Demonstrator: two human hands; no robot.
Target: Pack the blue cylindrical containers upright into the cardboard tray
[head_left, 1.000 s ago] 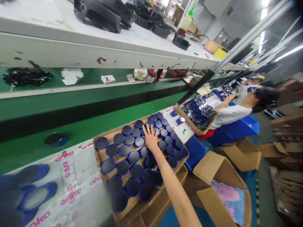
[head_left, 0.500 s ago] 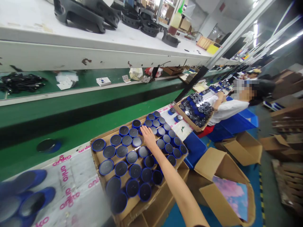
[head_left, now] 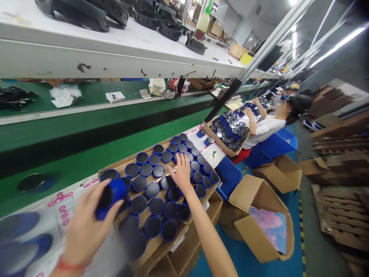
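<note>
Above the cardboard tray [head_left: 115, 171], a blue cup [head_left: 111, 197] is clasped by the left hand [head_left: 85, 231]; the right hand [head_left: 181, 173] is spread flat on the cups [head_left: 161, 184], its grip wide.

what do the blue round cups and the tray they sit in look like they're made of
Blue cup in the left hand: probably moulded plastic, with a smooth, slightly glossy wall and a dark inside. Tray: plain brown corrugated cardboard, matte, with raw cut edges and folded flaps. The right hand rests on the cups in the tray.
</note>
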